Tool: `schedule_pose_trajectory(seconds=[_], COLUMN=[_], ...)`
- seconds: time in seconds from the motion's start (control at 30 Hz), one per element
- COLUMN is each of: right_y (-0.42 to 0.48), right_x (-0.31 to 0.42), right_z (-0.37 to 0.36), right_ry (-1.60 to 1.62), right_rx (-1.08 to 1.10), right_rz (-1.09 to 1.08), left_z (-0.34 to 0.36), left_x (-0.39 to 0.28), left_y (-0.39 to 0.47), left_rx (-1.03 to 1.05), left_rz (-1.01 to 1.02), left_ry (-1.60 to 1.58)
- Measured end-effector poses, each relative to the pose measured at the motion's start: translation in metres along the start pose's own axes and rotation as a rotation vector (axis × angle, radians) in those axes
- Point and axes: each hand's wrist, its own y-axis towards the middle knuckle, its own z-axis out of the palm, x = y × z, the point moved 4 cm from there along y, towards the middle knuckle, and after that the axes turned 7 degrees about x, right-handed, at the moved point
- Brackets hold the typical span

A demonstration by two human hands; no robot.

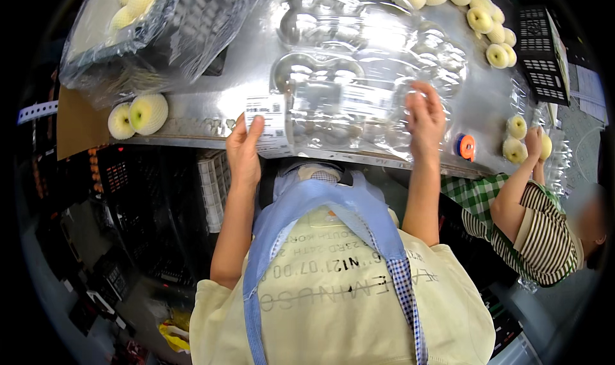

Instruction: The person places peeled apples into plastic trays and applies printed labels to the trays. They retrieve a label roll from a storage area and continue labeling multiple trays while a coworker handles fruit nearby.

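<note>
My left hand (245, 148) grips a strip of white printed labels (269, 124) at the table's front edge, the thumb lying on top. In front of me is a clear plastic clamshell fruit container (326, 110) with moulded round hollows and no fruit visible inside. A white label (367, 100) lies on its lid. My right hand (426, 117) is at the container's right end with fingers bent and blurred; whether it touches the plastic is unclear. More clear containers (331, 23) lie behind this one.
Pale round fruits in foam nets (480, 19) line the back right, and two (137, 116) sit at left. A plastic-lined crate (129, 43) stands back left. An orange tape dispenser (466, 147) lies right. A co-worker (528, 221) handles fruit beside a black crate (540, 55).
</note>
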Motion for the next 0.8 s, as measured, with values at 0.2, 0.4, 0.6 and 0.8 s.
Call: schedule_pose_trajectory(seconds=[0.2,0.4,0.6,0.8], right_y=[-0.011,-0.010,-0.007,-0.007], right_x=[-0.044,-0.084,-0.049,-0.006], right_z=[-0.155,-0.200,-0.194,-0.013], right_ry=[0.122,0.080,-1.127,-0.188], right_rx=[-0.346,-0.336,-0.548,0.211], right_rz=[0.102,0.316,-0.112,-0.075], left_z=[0.008,0.028,0.041,0.051], left_x=[0.002,0.006,0.005,0.011], left_y=[-0.004,-0.005,-0.011,-0.014], left_rx=[0.044,0.111,0.165,0.224], left_rz=[-0.047,-0.074,-0.130,-0.132], left_ry=[0.013,0.089,0.166,0.158])
